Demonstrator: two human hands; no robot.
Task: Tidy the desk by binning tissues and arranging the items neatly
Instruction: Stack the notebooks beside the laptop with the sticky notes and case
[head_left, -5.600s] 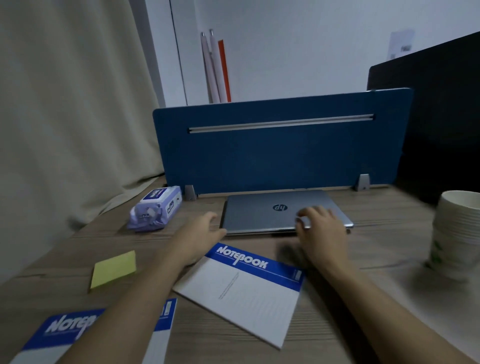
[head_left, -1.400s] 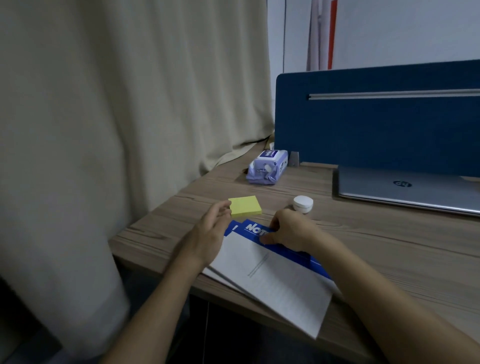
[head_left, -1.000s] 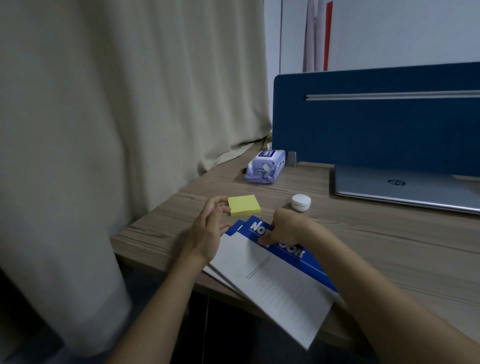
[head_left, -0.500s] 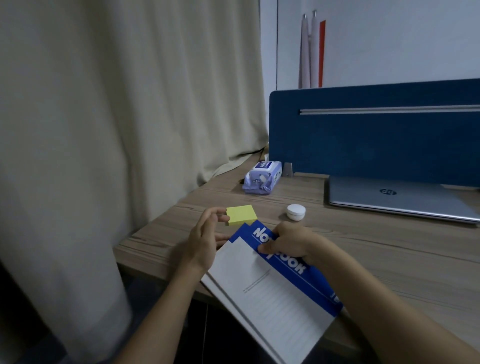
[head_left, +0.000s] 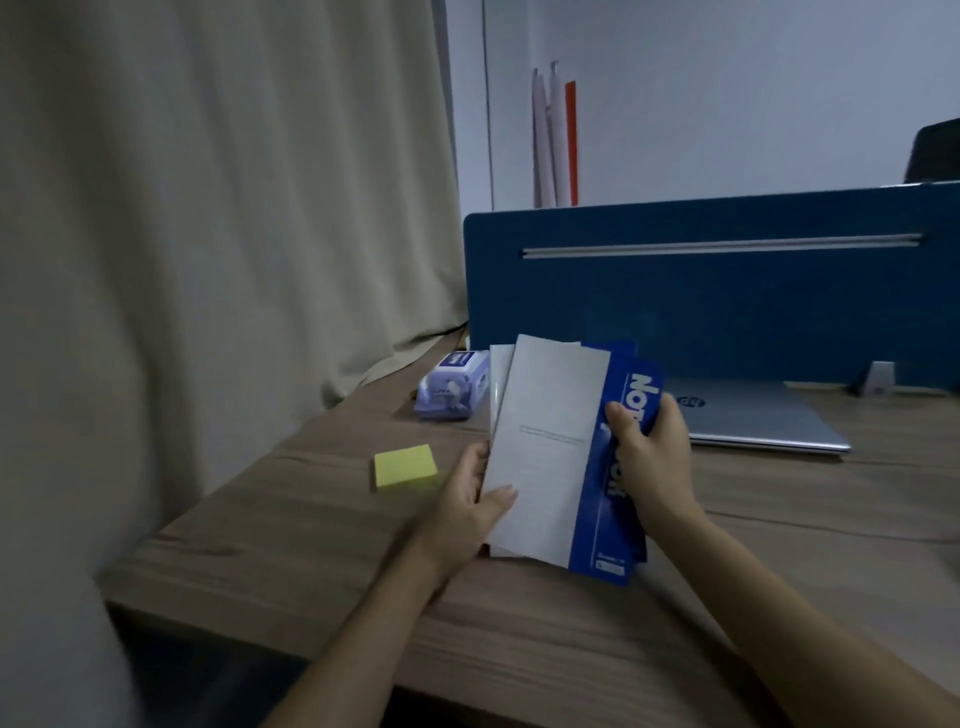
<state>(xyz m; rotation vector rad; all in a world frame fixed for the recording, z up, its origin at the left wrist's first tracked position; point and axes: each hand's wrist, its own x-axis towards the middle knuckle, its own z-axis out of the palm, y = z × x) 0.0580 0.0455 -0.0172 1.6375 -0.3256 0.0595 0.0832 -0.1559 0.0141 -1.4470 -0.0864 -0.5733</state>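
Observation:
Two white-and-blue notebooks (head_left: 550, 447) stand upright on their lower edge on the wooden desk (head_left: 291, 525), one behind the other and slightly fanned. My left hand (head_left: 475, 499) grips their left white edge, thumb across the front cover. My right hand (head_left: 649, 449) grips the blue title band on their right side. A yellow sticky-note pad (head_left: 405, 466) lies flat on the desk to the left. A blue-and-white tissue pack (head_left: 454, 391) lies further back, partly hidden by the notebooks.
A closed silver laptop (head_left: 753, 418) lies at the back right, against a blue desk divider (head_left: 727, 301). A beige curtain (head_left: 208, 234) hangs along the left side of the desk. The desk's front edge runs close below my forearms.
Both hands have lifted the notebooks from flat on the desk and stood them upright. My left hand left the sticky-note pad and took the notebooks' left edge. The small white cap is now hidden.

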